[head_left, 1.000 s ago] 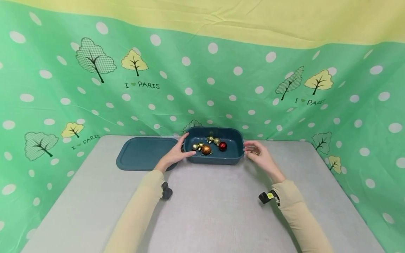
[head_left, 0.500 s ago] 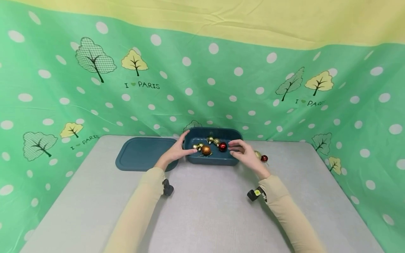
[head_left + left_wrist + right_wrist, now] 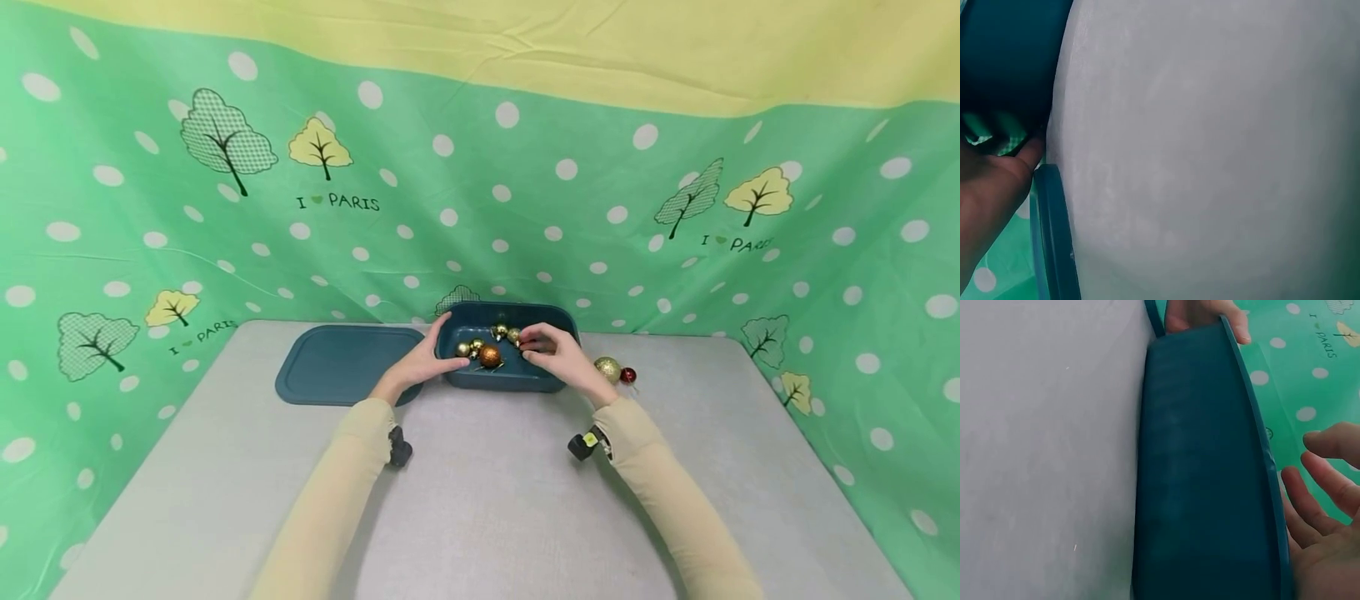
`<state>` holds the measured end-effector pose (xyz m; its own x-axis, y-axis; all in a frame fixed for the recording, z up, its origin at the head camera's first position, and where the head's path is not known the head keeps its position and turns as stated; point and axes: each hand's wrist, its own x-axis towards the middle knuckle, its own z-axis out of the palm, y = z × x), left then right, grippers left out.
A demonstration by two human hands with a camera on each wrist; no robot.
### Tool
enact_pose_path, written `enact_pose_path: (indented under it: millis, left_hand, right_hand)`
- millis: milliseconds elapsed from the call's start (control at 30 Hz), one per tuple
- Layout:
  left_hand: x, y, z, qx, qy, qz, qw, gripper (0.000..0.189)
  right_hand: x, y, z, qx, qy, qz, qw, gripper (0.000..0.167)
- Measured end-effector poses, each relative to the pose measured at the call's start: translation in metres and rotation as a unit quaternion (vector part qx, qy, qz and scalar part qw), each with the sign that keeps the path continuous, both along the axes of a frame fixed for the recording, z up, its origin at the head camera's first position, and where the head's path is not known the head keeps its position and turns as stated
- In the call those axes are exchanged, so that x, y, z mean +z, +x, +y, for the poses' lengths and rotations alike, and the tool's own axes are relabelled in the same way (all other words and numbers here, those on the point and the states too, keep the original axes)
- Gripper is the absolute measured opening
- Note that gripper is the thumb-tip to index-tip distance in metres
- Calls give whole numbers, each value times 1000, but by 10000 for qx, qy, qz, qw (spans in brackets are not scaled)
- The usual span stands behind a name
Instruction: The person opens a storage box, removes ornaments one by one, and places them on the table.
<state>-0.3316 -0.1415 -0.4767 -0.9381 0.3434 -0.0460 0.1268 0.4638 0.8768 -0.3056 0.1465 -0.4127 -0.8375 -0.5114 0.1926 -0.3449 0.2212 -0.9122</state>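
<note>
A dark blue box (image 3: 504, 380) stands at the back of the table. My left hand (image 3: 415, 365) grips its left end, thumb at the front corner and fingers toward the back. In the box lie an orange glitter bauble (image 3: 490, 357) and several small gold baubles (image 3: 462, 350). My right hand (image 3: 561, 357) is over the box's right half, fingertips around a red bauble (image 3: 522, 341) that is mostly hidden. In the right wrist view, those fingers (image 3: 1329, 487) are spread above the rim, with no bauble visible between them.
The box's blue lid (image 3: 341, 365) lies flat on the table to the left. To the right, a gold glitter bauble (image 3: 608, 369) and a small dark red bauble (image 3: 628, 375) rest on the tabletop. A green printed curtain (image 3: 480, 208) hangs close behind.
My right hand has moved left from beyond the box's right end to the red bauble inside, uncovering the gold and dark red baubles on the table. My left hand keeps its place.
</note>
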Motion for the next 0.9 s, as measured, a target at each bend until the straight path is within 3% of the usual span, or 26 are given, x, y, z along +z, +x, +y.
enact_pose_path:
  millis: [167, 300, 533, 900]
  left_hand:
    - [-1, -2, 0, 24, -41, -28, 10000, 100]
    - [-1, -2, 0, 39, -28, -13, 10000, 100]
    - [0, -1, -1, 74, 70, 2, 9999, 98]
    - [-3, 0, -2, 16, 173, -42, 9998, 99]
  right_hand:
    - [-19, -19, -6, 87, -164, -357, 9992, 34]
    - [-20, -24, -14, 62, -83, -604, 9981, 36]
    - [-26, -36, -31, 153, 309, -566, 9978, 36]
    - [-29, -40, -41, 266, 322, -331, 9986, 36]
